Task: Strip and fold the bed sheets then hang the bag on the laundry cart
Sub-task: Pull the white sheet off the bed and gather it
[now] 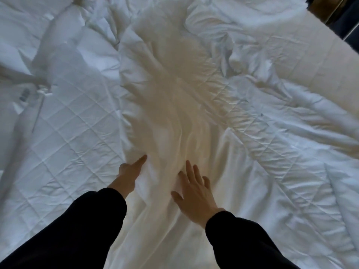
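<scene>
the right hand point(194, 193) lies flat on the sheet point(171, 113), palm down, its fingers point(189, 169) straight and fanned apart, pressing on the cloth and pinching nothing. the left hand point(130, 173) sits just beside it at the sheet's left edge, one straight finger point(142, 159) pointing up along the fold; its other fingers are hidden behind a raised ridge of fabric, so it cannot be told whether they grip the cloth. both arms wear loose black sleeves point(81, 228) that come in from the bottom edge. the sheet is thin, smooth white cotton with a warm cream cast, gathered into a long rumpled band that begins under the wrists and runs away from the person up the middle of the bed, its surface drawn into soft lengthwise pleats between and beyond the hands. under it and to either side spreads a thicker white quilted cover point(73, 123), stitched in a diamond grid and finely creased, bunched into puffy heaps toward the far side. a small printed label point(24, 94) lies on the cover well to the left. a flat beige strip point(310, 61) crosses the upper right, with a dark corner point(347, 20) past it.
</scene>
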Available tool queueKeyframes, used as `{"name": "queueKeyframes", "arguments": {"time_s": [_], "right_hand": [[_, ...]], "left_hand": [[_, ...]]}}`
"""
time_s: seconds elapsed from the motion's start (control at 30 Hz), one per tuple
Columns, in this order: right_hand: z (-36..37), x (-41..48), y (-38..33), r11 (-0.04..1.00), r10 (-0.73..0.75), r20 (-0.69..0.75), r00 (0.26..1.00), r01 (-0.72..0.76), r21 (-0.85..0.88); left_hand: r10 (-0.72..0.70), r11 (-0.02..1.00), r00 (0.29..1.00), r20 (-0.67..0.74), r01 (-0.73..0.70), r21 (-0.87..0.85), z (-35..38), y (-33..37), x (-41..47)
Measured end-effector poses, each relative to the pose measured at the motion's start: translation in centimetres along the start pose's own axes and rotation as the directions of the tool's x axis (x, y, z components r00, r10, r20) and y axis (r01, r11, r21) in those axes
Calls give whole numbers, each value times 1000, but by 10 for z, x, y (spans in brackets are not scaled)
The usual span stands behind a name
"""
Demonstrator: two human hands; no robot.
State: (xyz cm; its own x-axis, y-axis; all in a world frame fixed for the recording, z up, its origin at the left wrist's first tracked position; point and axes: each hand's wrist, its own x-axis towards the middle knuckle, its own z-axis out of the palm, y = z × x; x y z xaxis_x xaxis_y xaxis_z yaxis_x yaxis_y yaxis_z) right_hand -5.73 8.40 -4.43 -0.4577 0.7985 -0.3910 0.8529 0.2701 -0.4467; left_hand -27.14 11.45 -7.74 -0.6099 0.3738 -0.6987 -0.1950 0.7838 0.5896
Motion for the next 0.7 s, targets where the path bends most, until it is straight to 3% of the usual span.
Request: {"name": "queueKeyframes", "arguments": {"time_s": [0.13, 0.23, 0.3, 0.37, 0.43, 0.5, 0.57, 0.63, 0.7], "right_hand": [[-14, 38, -16, 1000, -10, -68, 998, 11, 3], [-13, 68, -37, 997, -68, -43, 997, 67, -26], [-8, 85, -45, 987, -104, 18, 994, 105, -122], [-2, 98, -45, 973, -53, 104, 993, 75, -218], [5, 105, -43, 960, 40, 194, 980, 17, -280], [11, 108, -49, 948, 102, 228, 968, -25, -317], [8, 115, -60, 949, 126, 185, 975, -64, -308], [-3, 126, -72, 961, 130, 110, 985, -98, -260], [-11, 140, -80, 977, 116, 29, 993, -109, -185]], "left_hand": [[80, 973, 990, 113, -53, -223, -5, 22, 2], [166, 971, 979, -118, -183, -151, -27, 35, 6], [235, 964, 930, -283, -261, -55, -68, 45, 20], [342, 939, 866, -364, -301, 165, -121, 57, 43], [434, 856, 848, -305, -284, 431, -163, 69, 62], [434, 769, 888, -151, -278, 575, -176, 78, 82], [346, 801, 938, 1, -296, 521, -168, 90, 96], [307, 852, 944, 121, -329, 406, -155, 102, 114], [329, 881, 936, 125, -352, 317, -143, 112, 143]]}}
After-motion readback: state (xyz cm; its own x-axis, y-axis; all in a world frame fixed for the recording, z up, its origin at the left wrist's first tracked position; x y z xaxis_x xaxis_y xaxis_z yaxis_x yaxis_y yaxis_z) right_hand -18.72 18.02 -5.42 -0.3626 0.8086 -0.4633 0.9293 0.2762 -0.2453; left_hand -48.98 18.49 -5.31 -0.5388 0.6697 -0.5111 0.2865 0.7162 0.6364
